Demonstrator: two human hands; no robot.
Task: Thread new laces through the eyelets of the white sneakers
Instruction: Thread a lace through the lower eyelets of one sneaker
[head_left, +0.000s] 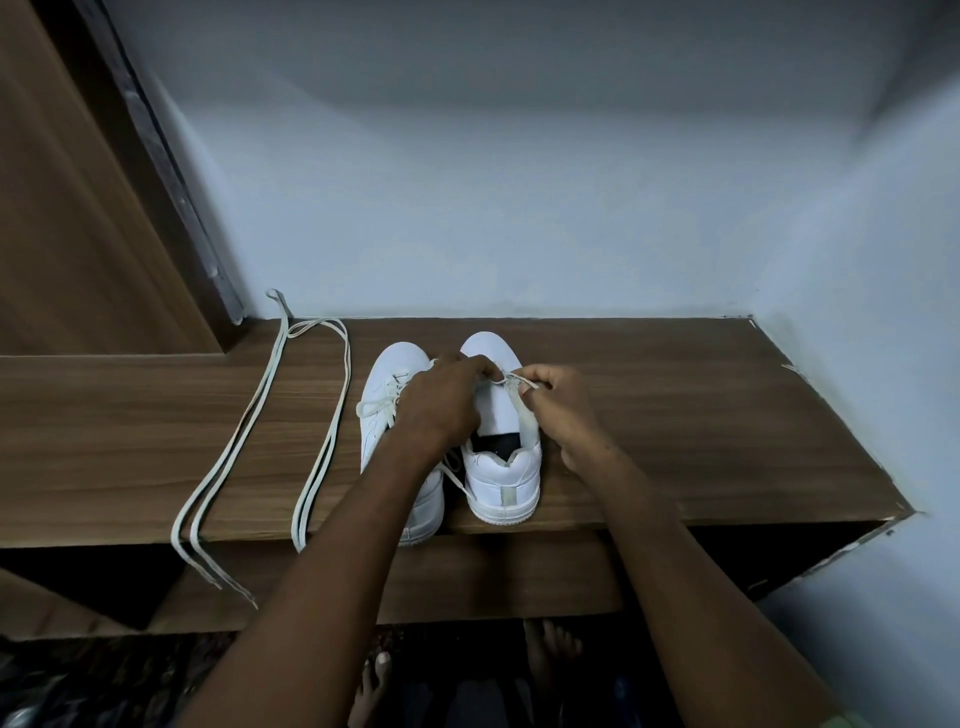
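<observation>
- Where the wooden shelf (649, 415) meets its near edge, two white sneakers stand side by side, heels toward the person.
- The right sneaker (501, 467) has bare eyelets; the left sneaker (387, 415) carries a lace.
- The left hand (441, 397) and right hand (558, 402) are closed in pinches on a lace end (514, 383) over the right sneaker's forefoot.
- Two loose laces (270, 415) lie left of the shoes, ends hanging off the edge.

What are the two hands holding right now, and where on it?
Both hands pinch a lace over the right sneaker: the left hand and right hand each grip it near the front eyelets.
</observation>
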